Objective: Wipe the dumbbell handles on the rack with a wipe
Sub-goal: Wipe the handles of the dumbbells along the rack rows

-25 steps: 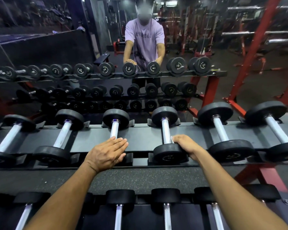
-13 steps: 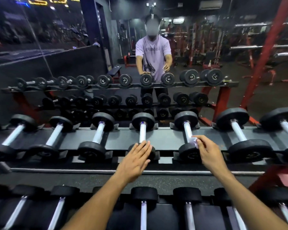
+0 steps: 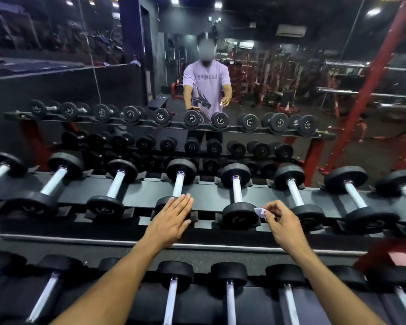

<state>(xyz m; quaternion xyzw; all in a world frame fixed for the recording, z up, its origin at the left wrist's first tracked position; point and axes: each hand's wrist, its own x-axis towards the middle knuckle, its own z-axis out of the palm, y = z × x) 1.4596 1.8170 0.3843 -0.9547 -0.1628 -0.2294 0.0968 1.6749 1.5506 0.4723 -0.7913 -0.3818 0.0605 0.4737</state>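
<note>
A: Where is the left hand point(image 3: 171, 221)?

B: It reaches forward from the lower left with the forearm straight. It lies flat, palm down, on the near head of one dumbbell point(image 3: 174, 202) on the top shelf of the rack point(image 3: 141, 195). Its fingers point(image 3: 185, 202) are straight and held together, pointing away and a little to the right. They press on the black head and curl round nothing.

A: And the right hand point(image 3: 284, 226)?

B: It comes in from the lower right, wrist slightly bent, knuckles up. The thumb and fingertips are drawn together and pinch a small white wipe point(image 3: 260, 211), which sticks out toward the left. The other fingers are curled loosely above it.

A: Is the wipe on a handle?

B: No. It hangs just beside the near head of the next dumbbell point(image 3: 239, 215) to the right. That dumbbell's handle point(image 3: 236, 192) lies farther back and apart from the wipe. The hand sits between this dumbbell and the one after it point(image 3: 307, 216).

A: How do the dumbbells lie?

B: In a row across the top shelf, handles pointing away, each with one black head near and one far. A lower shelf point(image 3: 197, 301) carries another row, partly under the forearms.

A: Anything behind?

B: A mirror point(image 3: 56, 85) shows the rack and a person in a pale purple shirt point(image 3: 206, 85) with both arms stretched toward it.
</note>
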